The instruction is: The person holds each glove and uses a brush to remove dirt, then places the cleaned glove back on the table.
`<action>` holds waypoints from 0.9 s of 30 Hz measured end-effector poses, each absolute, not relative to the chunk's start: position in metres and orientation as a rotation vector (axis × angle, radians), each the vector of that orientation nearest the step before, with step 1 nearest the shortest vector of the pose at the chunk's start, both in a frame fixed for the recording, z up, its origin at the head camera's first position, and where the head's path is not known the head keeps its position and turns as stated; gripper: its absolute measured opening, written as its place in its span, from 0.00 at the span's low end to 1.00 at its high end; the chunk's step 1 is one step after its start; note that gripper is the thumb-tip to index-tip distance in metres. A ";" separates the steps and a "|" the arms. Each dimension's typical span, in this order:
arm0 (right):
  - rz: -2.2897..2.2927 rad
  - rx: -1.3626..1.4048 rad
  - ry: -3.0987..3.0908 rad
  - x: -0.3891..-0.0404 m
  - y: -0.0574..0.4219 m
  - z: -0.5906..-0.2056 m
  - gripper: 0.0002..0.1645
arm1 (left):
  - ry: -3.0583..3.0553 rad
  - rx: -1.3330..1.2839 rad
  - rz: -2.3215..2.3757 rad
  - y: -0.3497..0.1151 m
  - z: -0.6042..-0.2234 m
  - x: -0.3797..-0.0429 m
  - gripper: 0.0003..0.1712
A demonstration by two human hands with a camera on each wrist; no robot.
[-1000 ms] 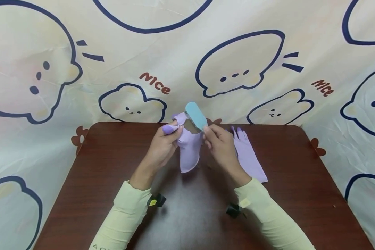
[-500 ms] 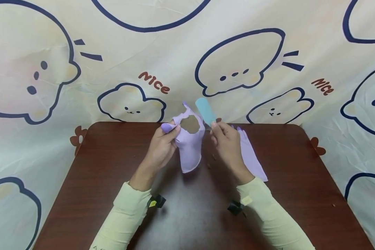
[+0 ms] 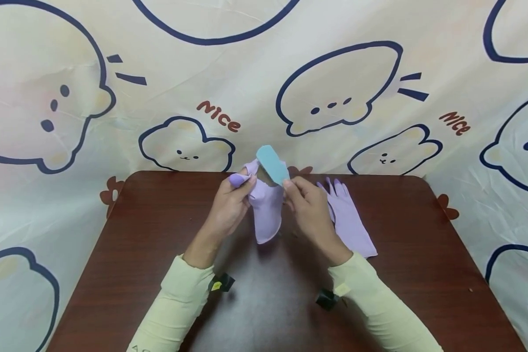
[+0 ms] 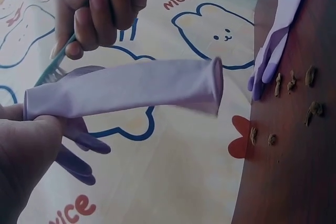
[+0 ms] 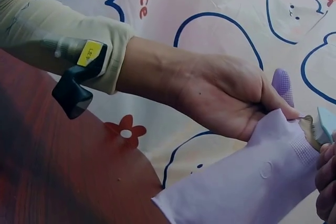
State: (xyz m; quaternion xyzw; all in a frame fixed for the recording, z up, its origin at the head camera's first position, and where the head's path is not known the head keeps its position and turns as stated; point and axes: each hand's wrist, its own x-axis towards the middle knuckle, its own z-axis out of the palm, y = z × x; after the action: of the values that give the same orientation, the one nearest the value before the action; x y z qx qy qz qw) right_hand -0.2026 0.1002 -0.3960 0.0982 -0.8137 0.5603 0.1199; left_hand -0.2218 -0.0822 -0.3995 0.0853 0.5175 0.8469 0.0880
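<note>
My left hand (image 3: pixel 225 210) pinches a lilac rubber glove (image 3: pixel 266 210) between thumb and fingers, its cuff hanging down above the table. A brown, mud-like patch (image 5: pixel 308 132) covers part of its palm. In my right hand (image 3: pixel 311 208) is a light-blue scrubbing brush (image 3: pixel 272 164), gripped at its lower end. The brush head lies across the patch, its bristles facing the glove; whether they touch it is hard to tell. The right wrist view shows the brush only at its edge. Beside my right hand, a second lilac glove (image 3: pixel 352 222) lies flat, fingers pointing away.
The dark brown table (image 3: pixel 158 234) has several brown crumbs (image 4: pixel 311 76) on it, near the second glove in the left wrist view. A pale cloth (image 3: pixel 246 73) printed with cartoon figures hangs behind and beside the table. A black camera (image 3: pixel 327 299) sits at my right wrist.
Half a second ago the brush was to the right of the glove, with the brown patch uncovered. It has moved back left over the patch. My left hand has hardly moved.
</note>
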 end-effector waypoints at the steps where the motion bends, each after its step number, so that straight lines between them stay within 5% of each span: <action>1: 1.636 0.275 -2.379 -0.203 0.101 -0.396 0.23 | 1.534 0.247 2.527 -0.082 -0.399 -0.222 0.19; 17: 1.580 0.129 -2.380 -0.216 0.128 -0.402 0.25 | 1.435 0.217 2.617 -0.076 -0.405 -0.224 0.22; 27: 1.772 0.271 -2.394 -0.204 0.113 -0.398 0.26 | 1.465 0.193 2.567 -0.075 -0.407 -0.226 0.21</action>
State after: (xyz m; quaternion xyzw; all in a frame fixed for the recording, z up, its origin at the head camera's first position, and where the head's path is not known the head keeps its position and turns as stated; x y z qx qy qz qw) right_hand -0.2043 0.1126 -0.3975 0.0903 -0.7981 0.5909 0.0755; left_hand -0.2256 -0.0747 -0.4074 0.0650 0.4926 0.8632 0.0897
